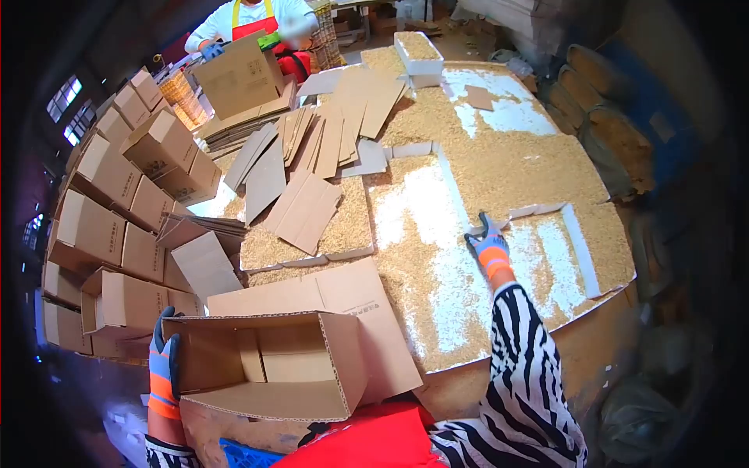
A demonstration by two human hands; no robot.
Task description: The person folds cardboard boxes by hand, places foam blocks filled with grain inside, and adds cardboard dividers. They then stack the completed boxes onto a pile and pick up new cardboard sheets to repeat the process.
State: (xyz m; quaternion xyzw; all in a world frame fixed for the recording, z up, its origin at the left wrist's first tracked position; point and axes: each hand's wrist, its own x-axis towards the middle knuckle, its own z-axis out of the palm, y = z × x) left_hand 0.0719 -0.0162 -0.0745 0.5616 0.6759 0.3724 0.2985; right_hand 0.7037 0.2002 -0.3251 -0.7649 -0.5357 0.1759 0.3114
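An open cardboard box [261, 355] lies tilted in front of me, its opening turned towards me and nothing inside. My left hand [164, 355], in a grey and orange glove, is closed on the box's left edge. Over the table my right hand [490, 246], in a matching glove, reaches out with thumb and forefinger apart. Its fingertips are beside the corner of a white-sided tray [579, 249], whose top on the right is heaped with tan granules [546, 171]. Under the box's right side lies a flat cardboard sheet [382, 320].
Cardboard pieces [308, 210] are strewn over the table's left half. Stacked boxes [94, 226] line the left side. At the far end a person in a red apron [253, 23] handles another box [238, 82]. A filled white tray [419, 58] stands at the back; sacks [620, 144] lie right.
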